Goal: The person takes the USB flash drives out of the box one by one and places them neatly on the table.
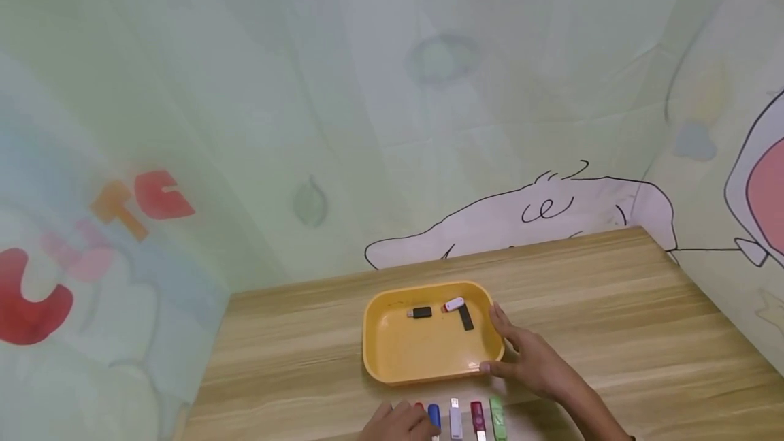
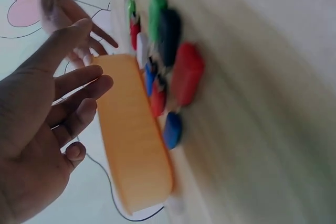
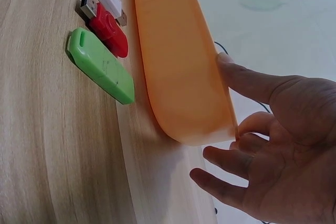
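Note:
A yellow plastic tray (image 1: pixel 422 359) sits on the table, with a black USB stick (image 1: pixel 421 312), a white-and-red USB stick (image 1: pixel 454 304) and a dark flat stick (image 1: pixel 466 317) inside. My right hand (image 1: pixel 533 359) holds the tray's right end, thumb on the near rim and fingers at the end wall. My left hand (image 1: pixel 398 422) is in front of the tray, beside a blue USB stick (image 1: pixel 434 416). In the left wrist view its fingers (image 2: pixel 79 85) are loosely bent, with nothing visible in them. It hides part of the row of sticks in the head view.
Along the tray's near side lie a white USB stick (image 1: pixel 456 420), a dark red one (image 1: pixel 478 417) and a green one (image 1: pixel 497 417). More sticks, including a larger red one (image 2: pixel 187 74), show in the left wrist view. A printed curtain (image 1: pixel 367 121) hangs behind the wooden table (image 1: pixel 294 352).

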A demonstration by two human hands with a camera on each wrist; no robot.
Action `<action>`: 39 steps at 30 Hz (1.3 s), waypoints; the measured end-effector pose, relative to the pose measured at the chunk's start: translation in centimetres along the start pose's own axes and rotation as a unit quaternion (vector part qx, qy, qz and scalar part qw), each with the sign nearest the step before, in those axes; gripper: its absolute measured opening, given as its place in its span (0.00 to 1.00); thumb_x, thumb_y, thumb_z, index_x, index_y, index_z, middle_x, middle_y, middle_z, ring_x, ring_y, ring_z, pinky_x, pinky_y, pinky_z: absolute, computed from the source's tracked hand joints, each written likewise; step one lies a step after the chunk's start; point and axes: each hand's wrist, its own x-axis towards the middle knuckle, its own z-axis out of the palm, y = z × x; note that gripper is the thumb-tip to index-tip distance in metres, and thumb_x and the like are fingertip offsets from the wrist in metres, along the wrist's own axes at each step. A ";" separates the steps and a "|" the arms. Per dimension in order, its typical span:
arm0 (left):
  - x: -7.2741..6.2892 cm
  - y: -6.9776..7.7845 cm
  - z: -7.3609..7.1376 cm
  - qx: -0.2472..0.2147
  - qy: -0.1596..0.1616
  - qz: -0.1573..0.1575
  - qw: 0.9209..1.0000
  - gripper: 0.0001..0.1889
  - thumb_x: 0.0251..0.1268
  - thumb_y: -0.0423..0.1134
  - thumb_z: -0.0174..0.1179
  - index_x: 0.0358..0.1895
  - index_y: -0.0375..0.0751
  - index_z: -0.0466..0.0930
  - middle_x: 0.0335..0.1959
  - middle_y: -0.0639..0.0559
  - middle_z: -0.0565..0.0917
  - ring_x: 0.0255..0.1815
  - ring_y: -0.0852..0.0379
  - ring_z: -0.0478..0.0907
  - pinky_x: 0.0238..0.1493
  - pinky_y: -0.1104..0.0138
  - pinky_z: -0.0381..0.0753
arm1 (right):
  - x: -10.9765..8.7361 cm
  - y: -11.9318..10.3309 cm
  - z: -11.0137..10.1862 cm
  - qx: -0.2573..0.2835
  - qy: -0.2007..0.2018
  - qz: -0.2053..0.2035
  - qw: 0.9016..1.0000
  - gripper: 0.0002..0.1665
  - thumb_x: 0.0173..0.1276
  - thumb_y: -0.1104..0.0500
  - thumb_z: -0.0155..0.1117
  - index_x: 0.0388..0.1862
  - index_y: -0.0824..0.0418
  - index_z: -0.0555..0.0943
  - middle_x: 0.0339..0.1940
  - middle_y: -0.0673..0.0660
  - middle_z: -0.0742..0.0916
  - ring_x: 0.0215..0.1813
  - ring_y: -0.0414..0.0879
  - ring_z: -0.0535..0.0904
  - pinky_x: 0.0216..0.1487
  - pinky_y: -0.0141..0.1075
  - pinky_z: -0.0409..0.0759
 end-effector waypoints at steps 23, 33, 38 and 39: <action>3.8 -0.7 -5.8 -0.008 0.109 -0.120 0.987 0.13 0.70 0.55 0.71 0.49 0.55 0.89 0.45 0.65 0.87 0.47 0.67 0.79 0.46 0.69 0.74 | 0.1 -0.2 0.1 -0.003 0.004 -0.001 1.000 0.61 0.62 0.51 0.82 0.86 0.57 0.56 0.88 0.57 0.56 0.86 0.64 0.53 0.80 0.62 0.55; 6.1 -1.5 -6.4 0.018 0.143 -0.130 0.981 0.13 0.70 0.53 0.71 0.48 0.51 0.88 0.46 0.61 0.88 0.49 0.61 0.82 0.53 0.61 0.76 | 0.0 -0.1 0.2 0.003 0.003 0.004 1.000 0.61 0.62 0.51 0.82 0.86 0.56 0.56 0.88 0.57 0.56 0.86 0.65 0.53 0.80 0.63 0.56; 7.5 -2.1 -6.6 0.027 0.140 -0.128 0.981 0.14 0.69 0.54 0.71 0.49 0.50 0.89 0.46 0.59 0.88 0.48 0.60 0.83 0.52 0.61 0.78 | 0.0 -0.3 0.0 0.004 0.000 0.013 1.000 0.61 0.61 0.51 0.82 0.86 0.56 0.56 0.88 0.56 0.56 0.86 0.64 0.53 0.80 0.64 0.56; 7.7 -2.2 -6.6 0.027 0.141 -0.128 0.981 0.14 0.69 0.54 0.72 0.49 0.50 0.89 0.47 0.59 0.89 0.48 0.60 0.83 0.52 0.61 0.78 | 0.0 -0.3 0.0 0.004 -0.001 0.015 1.000 0.62 0.61 0.51 0.82 0.87 0.55 0.56 0.88 0.56 0.56 0.86 0.65 0.53 0.80 0.64 0.56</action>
